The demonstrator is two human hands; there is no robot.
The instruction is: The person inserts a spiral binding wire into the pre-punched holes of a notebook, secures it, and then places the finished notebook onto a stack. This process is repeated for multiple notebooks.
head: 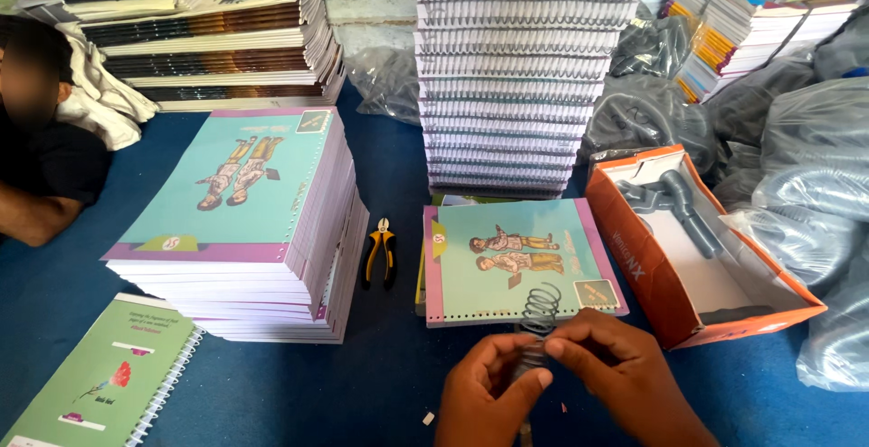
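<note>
Both the left hand (489,384) and right hand (602,356) pinch a wire spiral (539,313) at the unbound notebook (520,261) edge; binding not yet begun, tall bound stack (525,76) behind.

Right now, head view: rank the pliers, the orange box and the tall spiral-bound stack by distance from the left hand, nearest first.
From the left hand, which pinches the wire spiral together with the right hand:
1. Pliers, yellow-handled, up and to the left on the blue table.
2. Orange box, off to the right, past the right hand.
3. Tall spiral-bound stack, at the back, beyond the notebook.
</note>
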